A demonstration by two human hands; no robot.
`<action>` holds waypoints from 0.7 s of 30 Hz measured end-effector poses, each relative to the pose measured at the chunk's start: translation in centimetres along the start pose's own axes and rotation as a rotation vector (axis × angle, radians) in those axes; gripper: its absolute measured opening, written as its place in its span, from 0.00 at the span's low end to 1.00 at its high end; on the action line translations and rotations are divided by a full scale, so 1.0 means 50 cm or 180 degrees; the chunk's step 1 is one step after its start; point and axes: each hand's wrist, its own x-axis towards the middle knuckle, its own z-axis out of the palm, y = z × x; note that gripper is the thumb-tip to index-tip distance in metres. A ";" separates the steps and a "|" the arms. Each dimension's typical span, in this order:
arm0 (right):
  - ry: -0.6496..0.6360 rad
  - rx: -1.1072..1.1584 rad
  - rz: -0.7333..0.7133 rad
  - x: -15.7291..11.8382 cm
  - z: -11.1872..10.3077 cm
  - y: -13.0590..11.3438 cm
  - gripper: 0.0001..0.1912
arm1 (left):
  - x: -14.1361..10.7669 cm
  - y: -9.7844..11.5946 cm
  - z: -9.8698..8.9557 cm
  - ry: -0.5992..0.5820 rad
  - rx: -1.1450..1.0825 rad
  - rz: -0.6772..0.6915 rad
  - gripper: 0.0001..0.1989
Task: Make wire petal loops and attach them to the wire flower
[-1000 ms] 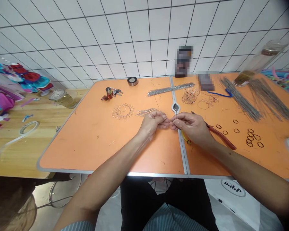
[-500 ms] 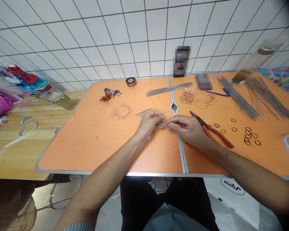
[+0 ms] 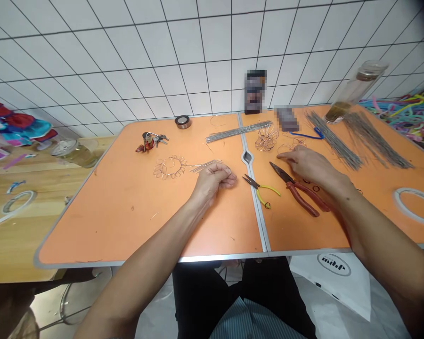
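My left hand (image 3: 216,181) is closed in a pinch on the middle of the table; whatever its fingertips hold is too small to make out. My right hand (image 3: 305,165), a finger stretched out to the left, is low over the right half, by thin copper wire loops (image 3: 297,141) that it partly covers. Yellow-handled pliers (image 3: 259,185) lie between the hands across the table's seam. Larger red-handled pliers (image 3: 298,190) rest just below my right hand. Beyond my left hand are short straight wires (image 3: 205,166) and a ring of looped copper wire (image 3: 169,167).
Orange folding table (image 3: 127,226) against a tiled wall. At the back are a tape roll (image 3: 183,122), keys (image 3: 151,141), a wire bundle (image 3: 238,132) and a bunched copper coil (image 3: 266,139). Grey wire bundles (image 3: 334,140) and a glass bottle (image 3: 355,92) stand right; a white ring (image 3: 417,205) lies nearer.
My hands were together at the seam, with a thin wire at their fingertips. My right hand has moved away to the right and back, uncovering the yellow-handled pliers. The view has shifted slightly.
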 end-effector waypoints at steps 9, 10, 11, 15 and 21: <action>0.0546 -0.0053 0.0532 -0.011 -0.019 0.009 0.07 | -0.001 0.000 0.001 0.0002 0.0014 0.0006 0.13; 0.0627 0.0103 0.0493 -0.008 -0.020 0.002 0.07 | -0.002 0.000 0.002 -0.0002 0.0020 0.0005 0.13; 0.0676 0.0296 0.0430 -0.002 -0.020 -0.008 0.08 | -0.002 0.000 0.004 -0.0007 0.0024 0.0007 0.13; 0.0612 0.0880 0.0393 0.038 -0.003 -0.055 0.23 | -0.002 -0.001 0.006 -0.0024 0.0051 0.0021 0.13; 0.0818 0.1436 0.0485 0.092 0.031 -0.077 0.14 | 0.001 -0.004 0.005 -0.0009 0.0045 0.0045 0.11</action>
